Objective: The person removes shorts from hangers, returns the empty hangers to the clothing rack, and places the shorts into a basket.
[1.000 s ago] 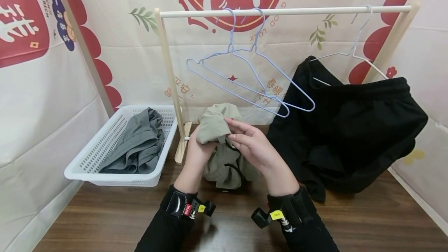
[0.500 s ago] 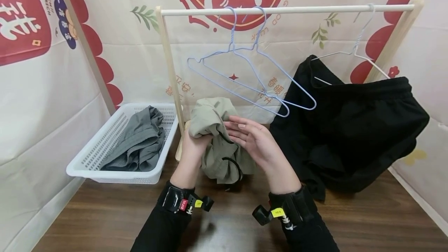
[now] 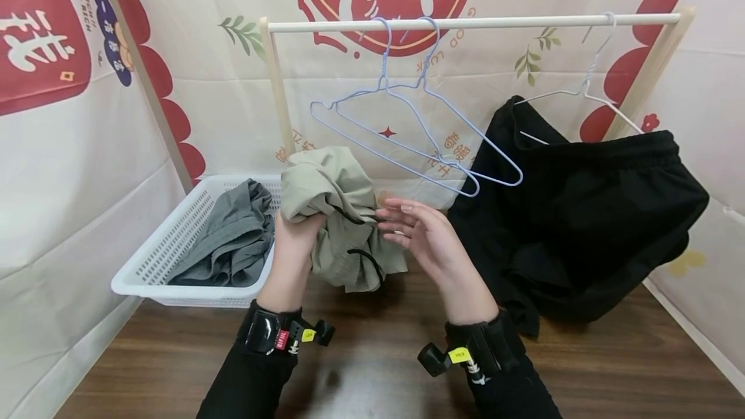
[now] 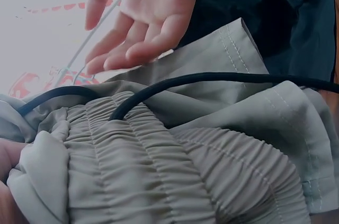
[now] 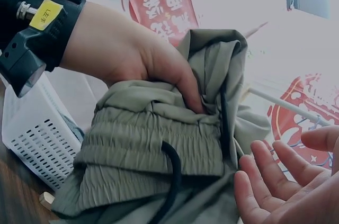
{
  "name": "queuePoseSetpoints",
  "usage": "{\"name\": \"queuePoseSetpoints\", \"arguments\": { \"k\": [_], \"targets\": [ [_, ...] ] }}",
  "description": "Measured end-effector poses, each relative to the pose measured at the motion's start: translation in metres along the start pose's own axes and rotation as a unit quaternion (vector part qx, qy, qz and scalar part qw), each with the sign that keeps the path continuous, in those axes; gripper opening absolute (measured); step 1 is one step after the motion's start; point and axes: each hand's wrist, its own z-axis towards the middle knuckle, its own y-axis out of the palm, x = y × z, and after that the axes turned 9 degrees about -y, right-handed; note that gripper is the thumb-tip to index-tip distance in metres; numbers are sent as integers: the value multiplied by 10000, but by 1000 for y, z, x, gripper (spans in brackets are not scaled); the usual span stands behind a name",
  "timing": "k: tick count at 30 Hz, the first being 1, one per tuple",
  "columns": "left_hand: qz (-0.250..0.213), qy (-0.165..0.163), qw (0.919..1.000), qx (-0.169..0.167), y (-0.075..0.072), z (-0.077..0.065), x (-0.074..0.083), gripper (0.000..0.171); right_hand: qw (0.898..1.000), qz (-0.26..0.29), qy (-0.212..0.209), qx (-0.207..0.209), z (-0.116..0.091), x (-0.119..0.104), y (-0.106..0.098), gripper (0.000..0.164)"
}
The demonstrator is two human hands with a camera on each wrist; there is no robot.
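Note:
My left hand grips a bunched pair of khaki-green shorts by the gathered elastic waistband. Its thumb presses into the fabric in the right wrist view, while its other fingers are hidden under the cloth. A black drawstring loops out of the waistband. Stitched leg hems show beyond it in the left wrist view. My right hand is beside the shorts on the right, its fingers loosely extended and holding nothing, the fingertips close to the cloth's edge.
Two blue wire hangers hang from the white rail behind my hands. Black trousers hang on a white hanger at right, draping onto the wooden table. At left, a white basket contains a grey garment.
My left hand has carried the shorts left and slightly up, now overlapping the basket's right edge. My right hand has let go of the cloth, its fingers straightening.

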Motion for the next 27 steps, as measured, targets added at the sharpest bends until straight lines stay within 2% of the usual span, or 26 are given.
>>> {"name": "queuePoseSetpoints", "arguments": {
  "k": [6, 12, 20, 24, 27],
  "targets": [
    [-102, 108, 9998, 120, -14, 1, 5, 21, 9998, 91, 6, 159, 0, 1, -3, 32],
    [-455, 375, 9977, 342, -29, 4, 13, 22, 9996, 142, 65, 221, 0, 0, -3, 34],
    [-816, 748, 9899, 882, -44, 12, 24, 29, 9995, 222, 33, 210, 1, 1, -1, 35],
    [-1057, 888, 9854, 995, -51, 15, 28, 30, 9995, 216, 86, 228, 2, 2, 0, 35],
    [-1257, 867, 9827, 1050, -58, 18, 32, 31, 9994, 200, 132, 263, 2, 1, 0, 36]
  ]
}}
